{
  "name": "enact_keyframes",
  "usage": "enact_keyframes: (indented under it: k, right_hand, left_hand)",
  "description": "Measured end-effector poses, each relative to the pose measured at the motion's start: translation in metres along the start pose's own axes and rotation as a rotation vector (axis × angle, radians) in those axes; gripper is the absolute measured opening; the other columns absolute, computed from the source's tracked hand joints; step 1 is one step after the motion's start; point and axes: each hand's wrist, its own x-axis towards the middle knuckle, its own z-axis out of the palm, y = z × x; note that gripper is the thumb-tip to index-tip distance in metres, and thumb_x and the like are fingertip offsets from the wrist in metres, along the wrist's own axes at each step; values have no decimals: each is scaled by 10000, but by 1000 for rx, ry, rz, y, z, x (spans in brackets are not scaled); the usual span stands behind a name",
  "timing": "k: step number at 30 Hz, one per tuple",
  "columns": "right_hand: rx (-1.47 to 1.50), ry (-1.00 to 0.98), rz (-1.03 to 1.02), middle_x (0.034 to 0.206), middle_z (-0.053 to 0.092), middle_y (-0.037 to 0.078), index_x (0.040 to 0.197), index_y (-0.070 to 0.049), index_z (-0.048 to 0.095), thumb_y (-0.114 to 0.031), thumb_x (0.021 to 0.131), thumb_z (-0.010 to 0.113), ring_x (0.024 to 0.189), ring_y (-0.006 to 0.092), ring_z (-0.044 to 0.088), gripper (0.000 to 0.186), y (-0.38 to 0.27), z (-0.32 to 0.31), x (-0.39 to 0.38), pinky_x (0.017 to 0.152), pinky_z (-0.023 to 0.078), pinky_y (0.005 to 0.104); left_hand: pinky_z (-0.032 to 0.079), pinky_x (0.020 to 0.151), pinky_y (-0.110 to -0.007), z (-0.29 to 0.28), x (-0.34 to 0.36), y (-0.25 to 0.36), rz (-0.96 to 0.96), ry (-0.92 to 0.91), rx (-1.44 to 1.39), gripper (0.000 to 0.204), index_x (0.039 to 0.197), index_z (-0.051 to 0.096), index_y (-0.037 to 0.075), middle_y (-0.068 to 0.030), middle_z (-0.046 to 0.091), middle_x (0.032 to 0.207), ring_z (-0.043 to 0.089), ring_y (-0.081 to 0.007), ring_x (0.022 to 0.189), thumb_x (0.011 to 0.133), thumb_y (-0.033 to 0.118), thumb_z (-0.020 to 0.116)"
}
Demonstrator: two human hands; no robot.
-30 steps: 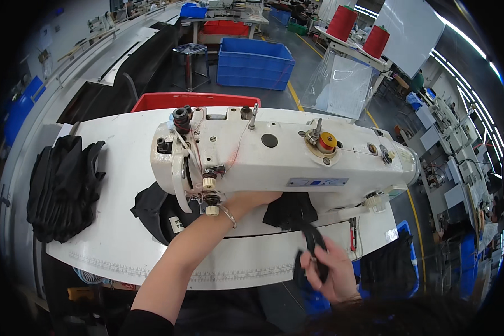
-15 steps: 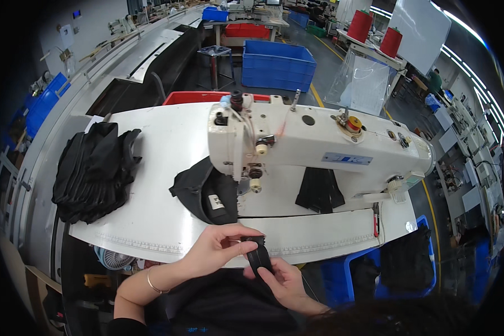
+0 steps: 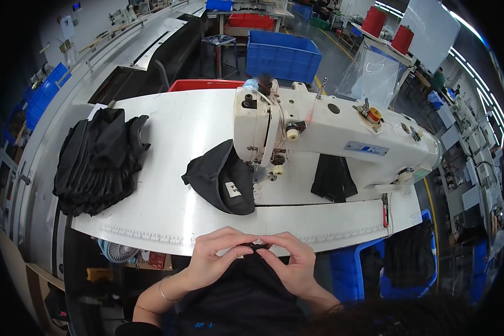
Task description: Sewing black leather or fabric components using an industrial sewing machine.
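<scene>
At the table's front edge, my left hand [image 3: 214, 259] and my right hand [image 3: 292, 265] meet with thumbs and fingers pinched. Between their fingertips is a small black fabric strip [image 3: 256, 247], mostly hidden by the fingers. Just beyond them, a black sewn fabric piece [image 3: 217, 178] with a white label inside lies by the needle area of the white sewing machine [image 3: 319, 120]. Several black strips [image 3: 333, 179] rest under the machine's arm.
A thick stack of black fabric pieces [image 3: 99, 165] sits at the table's left. A red-handled tool [image 3: 385, 211] lies near its right end. Blue bins with black fabric [image 3: 406, 260] stand below right. A small fan [image 3: 117, 250] is under the left front edge.
The strip hung lengthwise between my hands earlier; now my hands have come level and close together around it, mostly covering it. The view has shifted slightly.
</scene>
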Motion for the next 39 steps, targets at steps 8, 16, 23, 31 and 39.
enact_keyframes:
  k: [8,16,23,31,39]
  right_hand:
    - [-10,63,-26,882,620,88,931,-7,640,30,755,687,796,169,613,186,6,2,-6,707,477,249]
    - [643,185,78,1019,577,121,1007,40,552,3,856,568,958,177,546,156,22,23,-27,841,429,287]
    - [1211,798,25,792,461,26,941,-36,482,-129,968,417,699,119,475,117,66,-96,-84,665,430,245]
    - [-247,-300,70,1017,569,99,998,13,594,-112,848,621,918,197,564,197,5,-36,-45,787,453,291]
    - [438,-212,345,783,660,77,980,45,624,-79,897,584,699,90,623,155,11,9,-15,666,510,222]
  left_hand:
    - [473,754,-263,8,-14,-13,-149,65,-351,149,987,658,-17,-102,631,926,591,-149,842,847,-3,609]
    - [429,846,-270,21,-34,-31,-97,365,-510,112,1030,473,-11,-118,570,962,552,-161,920,956,46,413]
    - [497,773,-241,-115,-98,-62,-1,1085,-598,173,1054,541,8,-52,587,985,581,-119,877,944,139,510]
    - [439,743,-251,-41,-46,14,-222,198,-256,136,873,643,-34,-85,612,857,565,-143,803,757,-104,633]
    - [463,685,-245,-12,-12,-10,-269,-55,-458,182,1005,653,-31,-102,609,911,579,-134,734,827,-33,615]
